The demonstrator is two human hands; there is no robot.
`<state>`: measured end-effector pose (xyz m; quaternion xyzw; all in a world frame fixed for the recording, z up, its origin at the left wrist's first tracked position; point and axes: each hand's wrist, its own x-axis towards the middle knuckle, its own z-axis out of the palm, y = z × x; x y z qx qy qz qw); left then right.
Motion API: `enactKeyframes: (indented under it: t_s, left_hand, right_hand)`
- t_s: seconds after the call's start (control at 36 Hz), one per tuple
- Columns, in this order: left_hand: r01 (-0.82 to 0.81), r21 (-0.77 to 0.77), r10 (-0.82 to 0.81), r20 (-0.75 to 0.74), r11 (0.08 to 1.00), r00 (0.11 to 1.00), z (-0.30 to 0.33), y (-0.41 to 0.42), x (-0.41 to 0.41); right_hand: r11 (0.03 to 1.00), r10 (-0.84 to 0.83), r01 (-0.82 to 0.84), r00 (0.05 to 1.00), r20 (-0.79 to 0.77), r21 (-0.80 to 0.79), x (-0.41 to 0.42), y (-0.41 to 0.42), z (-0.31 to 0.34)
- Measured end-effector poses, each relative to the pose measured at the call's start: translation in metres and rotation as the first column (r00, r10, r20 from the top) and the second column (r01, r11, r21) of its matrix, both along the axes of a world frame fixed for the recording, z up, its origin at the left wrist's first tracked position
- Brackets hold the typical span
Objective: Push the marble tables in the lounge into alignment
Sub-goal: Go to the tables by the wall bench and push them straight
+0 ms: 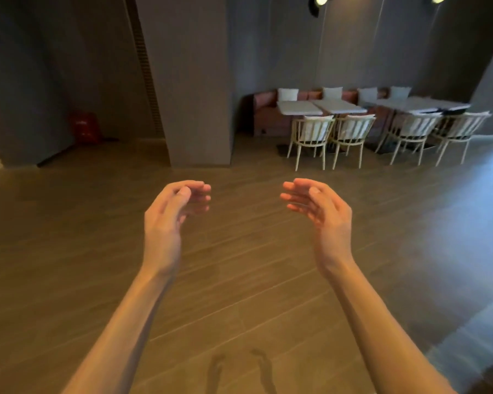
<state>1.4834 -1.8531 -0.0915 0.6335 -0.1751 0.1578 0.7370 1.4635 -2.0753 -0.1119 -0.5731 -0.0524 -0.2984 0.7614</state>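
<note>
Several white marble tables stand in a row at the far right of the lounge, against a reddish bench: the leftmost table (299,108), a second one (339,106) beside it, and a longer stretch (421,103) further right. My left hand (171,214) and my right hand (319,209) are held out in front of me over the wooden floor, palms facing each other, fingers loosely bent, holding nothing. Both hands are far from the tables.
White slatted chairs (310,135) stand in front of the tables. A wide grey pillar (191,81) rises ahead, left of the seating. A red object (84,126) sits by the far left wall. Wooden floor (97,251) stretches between me and the tables.
</note>
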Motion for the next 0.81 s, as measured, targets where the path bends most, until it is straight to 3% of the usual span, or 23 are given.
enactKeyframes:
  t_s: [0.25,0.58,0.81]
  left_hand:
    - [0.103,0.035,-0.102,-0.021,0.994,0.995,-0.021,-0.079,0.169]
    - [0.108,0.002,-0.108,0.021,0.994,0.994,0.009,-0.181,0.426]
    - [0.158,-0.032,-0.157,0.026,0.987,0.987,-0.003,-0.237,0.596]
  right_hand:
    - [0.996,-0.088,0.088,0.996,0.001,0.015,0.159,-0.072,-0.029]
    - [0.988,-0.129,0.132,0.991,0.038,-0.082,0.398,-0.186,0.023]
    - [0.975,-0.185,0.188,0.982,0.036,-0.121,0.548,-0.233,0.017]
